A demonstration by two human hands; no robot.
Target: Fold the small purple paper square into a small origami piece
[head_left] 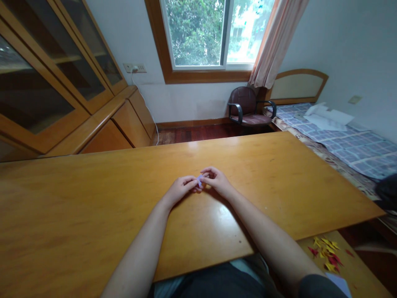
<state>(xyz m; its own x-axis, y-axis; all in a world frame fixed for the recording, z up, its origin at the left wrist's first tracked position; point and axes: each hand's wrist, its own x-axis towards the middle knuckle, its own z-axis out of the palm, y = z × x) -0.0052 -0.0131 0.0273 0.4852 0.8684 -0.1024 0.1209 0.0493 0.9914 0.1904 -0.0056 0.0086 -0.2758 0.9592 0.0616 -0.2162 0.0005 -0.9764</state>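
Observation:
A small folded piece of purple paper [199,180] is pinched between both hands just above the wooden table [102,215]. My left hand [182,185] grips its left side, thumb on top and fingers curled beneath. From the right, my right hand [215,180] closes thumb and fingertips on the paper's other side. Its exact folded shape is too small to make out, and the fingers partly cover it.
Several yellow folded paper pieces [325,248] and red ones [335,260] lie on a lower surface [361,269] at the right, near purple paper sheets [339,283]. Beyond the table stand a brown armchair [248,105], a bed [344,136] and a wooden cabinet [102,132].

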